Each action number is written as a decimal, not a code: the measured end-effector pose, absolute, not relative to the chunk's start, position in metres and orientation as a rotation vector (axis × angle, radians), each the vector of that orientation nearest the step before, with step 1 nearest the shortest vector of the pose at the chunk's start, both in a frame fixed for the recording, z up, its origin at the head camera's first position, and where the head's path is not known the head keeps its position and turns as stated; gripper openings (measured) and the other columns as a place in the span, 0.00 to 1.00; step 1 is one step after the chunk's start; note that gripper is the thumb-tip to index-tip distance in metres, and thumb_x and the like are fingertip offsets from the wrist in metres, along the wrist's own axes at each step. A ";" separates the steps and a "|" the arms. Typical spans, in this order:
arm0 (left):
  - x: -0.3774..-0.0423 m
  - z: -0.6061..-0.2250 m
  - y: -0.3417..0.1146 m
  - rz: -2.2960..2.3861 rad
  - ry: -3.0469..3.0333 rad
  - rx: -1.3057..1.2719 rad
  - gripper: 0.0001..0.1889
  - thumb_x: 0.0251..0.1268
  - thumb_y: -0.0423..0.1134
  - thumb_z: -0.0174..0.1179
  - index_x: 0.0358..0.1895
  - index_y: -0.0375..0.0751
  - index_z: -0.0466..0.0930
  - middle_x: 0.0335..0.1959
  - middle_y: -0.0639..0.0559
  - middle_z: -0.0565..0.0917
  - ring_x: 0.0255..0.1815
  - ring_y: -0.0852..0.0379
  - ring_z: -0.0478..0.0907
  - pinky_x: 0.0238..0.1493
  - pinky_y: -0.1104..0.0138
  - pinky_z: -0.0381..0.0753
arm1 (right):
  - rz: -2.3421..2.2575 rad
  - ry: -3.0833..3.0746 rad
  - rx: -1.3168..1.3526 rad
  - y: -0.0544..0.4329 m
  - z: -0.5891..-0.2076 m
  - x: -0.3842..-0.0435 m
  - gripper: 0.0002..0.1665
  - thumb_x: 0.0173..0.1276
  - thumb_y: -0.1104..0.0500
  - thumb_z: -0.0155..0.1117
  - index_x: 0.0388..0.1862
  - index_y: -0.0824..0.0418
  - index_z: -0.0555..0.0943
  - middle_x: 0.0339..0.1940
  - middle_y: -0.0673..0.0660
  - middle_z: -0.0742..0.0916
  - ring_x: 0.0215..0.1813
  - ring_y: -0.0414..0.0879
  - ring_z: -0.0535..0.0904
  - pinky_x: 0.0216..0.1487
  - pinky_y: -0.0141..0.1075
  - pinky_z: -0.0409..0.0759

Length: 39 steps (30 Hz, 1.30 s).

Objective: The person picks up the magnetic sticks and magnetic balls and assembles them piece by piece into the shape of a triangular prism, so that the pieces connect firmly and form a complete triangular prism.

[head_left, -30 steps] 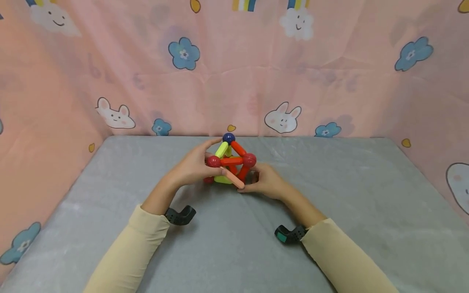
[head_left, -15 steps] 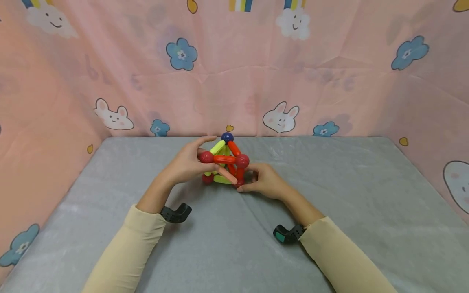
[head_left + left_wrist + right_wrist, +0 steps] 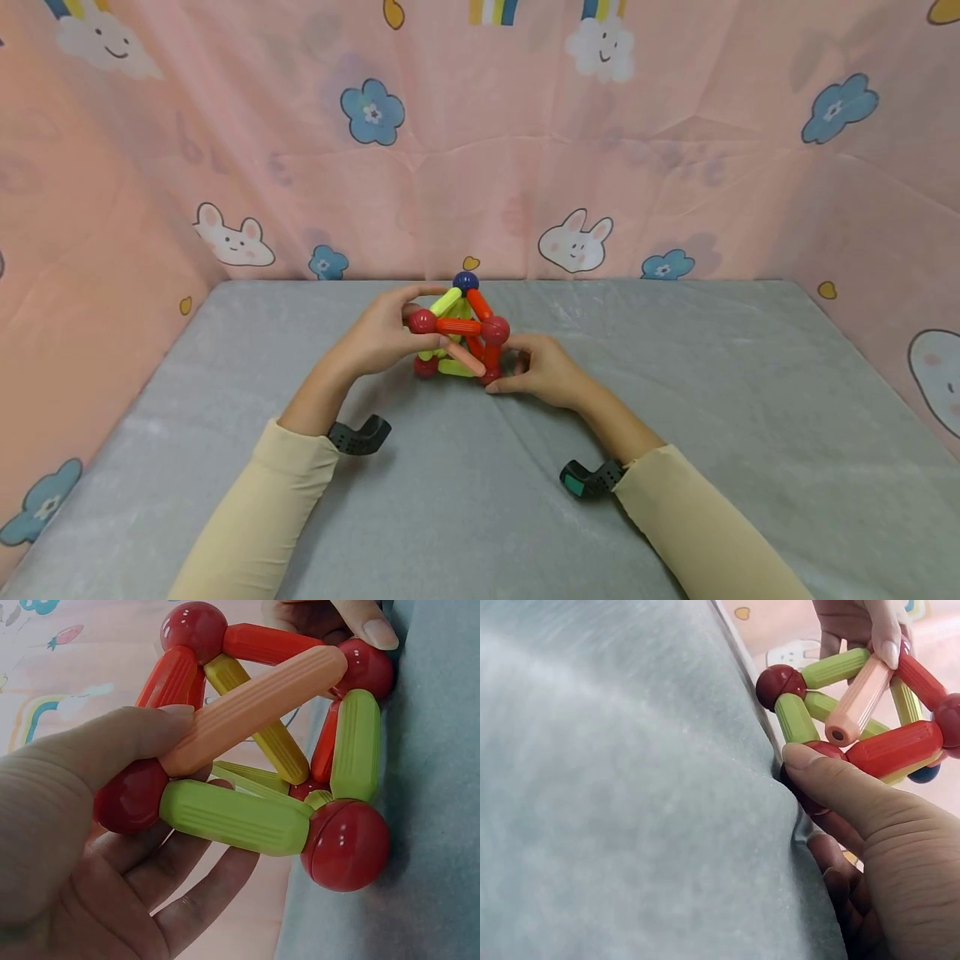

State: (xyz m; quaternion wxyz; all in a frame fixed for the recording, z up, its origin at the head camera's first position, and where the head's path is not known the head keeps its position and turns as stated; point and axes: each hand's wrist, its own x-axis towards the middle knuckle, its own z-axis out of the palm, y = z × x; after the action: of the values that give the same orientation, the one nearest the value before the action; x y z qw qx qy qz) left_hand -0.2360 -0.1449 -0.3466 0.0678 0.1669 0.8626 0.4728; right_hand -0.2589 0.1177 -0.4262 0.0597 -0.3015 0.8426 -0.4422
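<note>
A frame of magnetic sticks and balls stands on the grey table: a blue ball (image 3: 466,282) on top, red balls (image 3: 345,844) at the other corners, with red, yellow and lime sticks (image 3: 236,817) between them. My left hand (image 3: 378,337) is at its upper left corner, thumb pinching a peach stick (image 3: 255,709) beside a red ball (image 3: 133,796). That stick slants across the front square face; its holed end points toward the lower right red ball (image 3: 829,750), seemingly apart from it. My right hand (image 3: 543,372) grips this lower ball between thumb and fingers.
Grey cloth covers the table (image 3: 480,500). A pink patterned curtain (image 3: 480,183) hangs behind and along both sides. Each wrist wears a black camera band, one left (image 3: 362,435) and one right (image 3: 591,479).
The frame has shifted slightly left with the left hand and the peach stick. Its lower red corner balls show more plainly now. Over the last half second both hands stay almost still.
</note>
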 end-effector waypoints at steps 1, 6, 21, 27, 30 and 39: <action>-0.236 -0.347 -0.145 1.417 2.611 0.498 0.34 0.61 0.37 0.71 0.71 0.54 0.70 0.46 0.44 0.87 0.42 0.51 0.83 0.40 0.63 0.85 | -1.343 2.548 -0.917 0.118 -0.426 -0.259 0.24 0.52 0.57 0.83 0.49 0.57 0.87 0.32 0.55 0.82 0.28 0.45 0.73 0.29 0.30 0.71; -0.237 -0.348 -0.145 1.368 2.682 0.471 0.33 0.61 0.36 0.70 0.71 0.51 0.71 0.37 0.44 0.86 0.34 0.51 0.78 0.33 0.66 0.77 | -1.350 2.544 -0.940 0.119 -0.427 -0.260 0.25 0.52 0.58 0.83 0.50 0.57 0.87 0.33 0.55 0.84 0.27 0.44 0.74 0.29 0.30 0.72; -0.236 -0.346 -0.144 1.351 2.614 0.514 0.37 0.60 0.34 0.71 0.74 0.48 0.67 0.62 0.43 0.81 0.53 0.47 0.81 0.50 0.60 0.87 | -1.325 2.557 -0.945 0.120 -0.426 -0.259 0.25 0.53 0.56 0.83 0.51 0.56 0.86 0.34 0.54 0.84 0.27 0.43 0.75 0.29 0.31 0.73; -0.238 -0.345 -0.141 1.273 2.646 0.440 0.45 0.58 0.38 0.73 0.78 0.51 0.59 0.54 0.43 0.83 0.50 0.48 0.82 0.47 0.61 0.88 | -1.358 2.573 -0.859 0.124 -0.427 -0.259 0.19 0.56 0.58 0.80 0.46 0.58 0.84 0.31 0.54 0.82 0.29 0.43 0.76 0.31 0.31 0.74; -0.240 -0.346 -0.137 1.277 2.646 0.462 0.48 0.58 0.38 0.72 0.80 0.54 0.54 0.50 0.42 0.83 0.48 0.48 0.82 0.47 0.60 0.87 | -1.404 2.584 -0.819 0.125 -0.427 -0.258 0.20 0.57 0.60 0.79 0.47 0.60 0.84 0.30 0.54 0.82 0.30 0.43 0.76 0.31 0.31 0.74; -0.237 -0.356 -0.131 1.086 2.852 0.470 0.47 0.60 0.46 0.73 0.80 0.57 0.54 0.55 0.46 0.84 0.42 0.49 0.80 0.43 0.60 0.84 | -1.450 2.649 -0.782 0.118 -0.430 -0.258 0.21 0.61 0.59 0.76 0.53 0.61 0.84 0.39 0.58 0.87 0.30 0.43 0.78 0.29 0.31 0.76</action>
State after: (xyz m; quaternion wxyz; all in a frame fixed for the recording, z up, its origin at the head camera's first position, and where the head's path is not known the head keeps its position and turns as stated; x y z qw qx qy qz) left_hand -0.2375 -0.1314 -0.3557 0.0271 0.1522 0.9233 0.3515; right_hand -0.2576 0.1184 -0.4298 0.0112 -0.2506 0.8491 -0.4649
